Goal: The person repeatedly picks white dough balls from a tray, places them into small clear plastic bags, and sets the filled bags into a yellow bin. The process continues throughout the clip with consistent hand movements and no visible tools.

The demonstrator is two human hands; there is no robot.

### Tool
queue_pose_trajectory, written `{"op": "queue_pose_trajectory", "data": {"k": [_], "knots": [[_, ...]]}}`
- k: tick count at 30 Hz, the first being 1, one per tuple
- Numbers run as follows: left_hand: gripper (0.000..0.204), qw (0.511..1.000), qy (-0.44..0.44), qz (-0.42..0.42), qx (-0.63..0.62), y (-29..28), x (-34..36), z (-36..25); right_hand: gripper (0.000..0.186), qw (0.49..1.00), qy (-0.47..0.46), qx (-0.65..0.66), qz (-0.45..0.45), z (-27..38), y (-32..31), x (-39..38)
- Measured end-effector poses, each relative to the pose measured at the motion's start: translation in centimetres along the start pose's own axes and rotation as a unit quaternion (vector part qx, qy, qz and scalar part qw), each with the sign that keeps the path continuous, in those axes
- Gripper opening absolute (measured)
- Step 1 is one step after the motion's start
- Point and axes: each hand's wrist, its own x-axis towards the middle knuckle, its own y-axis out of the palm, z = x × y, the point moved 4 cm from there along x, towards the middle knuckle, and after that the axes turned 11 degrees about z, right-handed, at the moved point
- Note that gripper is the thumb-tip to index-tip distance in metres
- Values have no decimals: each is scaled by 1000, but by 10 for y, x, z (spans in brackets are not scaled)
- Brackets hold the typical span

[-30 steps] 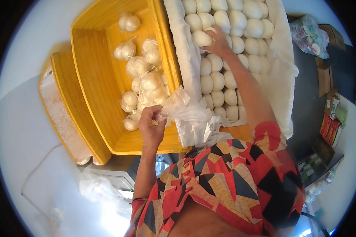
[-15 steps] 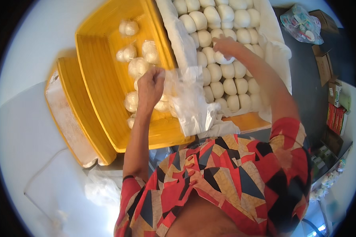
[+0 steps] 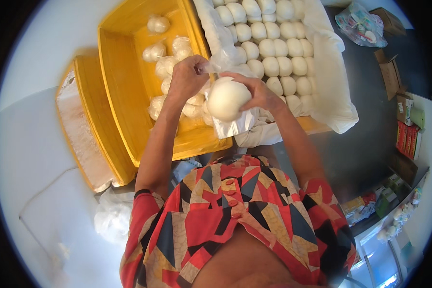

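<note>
— White dough, round and smooth: the right hand point(image 3: 257, 93) cups a bun point(image 3: 225, 98) from above, fingers curled round it, over the near edge of the yellow crate point(image 3: 125, 72).

— And the left hand point(image 3: 185, 79)?

— Pinched shut on the mouth of a clear bag point(image 3: 233, 126), whose body hangs under the bun. I'd judge this the bagging step: the bun sits at the bag's opening, not visibly inside yet.

— So the next move calls for what?

— The mouth held wide enough, and the bun eased down without tearing the film or denting the dough. A judgement only.

— Room to work?

— Tight. Bagged buns point(image 3: 170, 65) lie just beyond the left hand along the crate's right wall; bare buns in rows point(image 3: 273, 48) fill the cloth-lined tray point(image 3: 331, 81) just beyond the right hand. The crate's far-left corner is barer. A second crate point(image 3: 98, 125) sticks out at its left edge. The dark tabletop point(image 3: 369, 139) right of the tray is open up to the boxes point(image 3: 391, 72) by its far edge.
</note>
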Motion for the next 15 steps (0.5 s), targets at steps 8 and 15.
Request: {"op": "queue_pose_trajectory", "data": {"k": [8, 15], "knots": [[8, 990, -15, 41, -135, 1, -39, 15, 74, 991, -44, -55, -117, -29, -23, 11], [12, 919, -18, 133, -372, 0, -49, -16, 77, 992, 12, -107, -63, -17, -23, 13]]}}
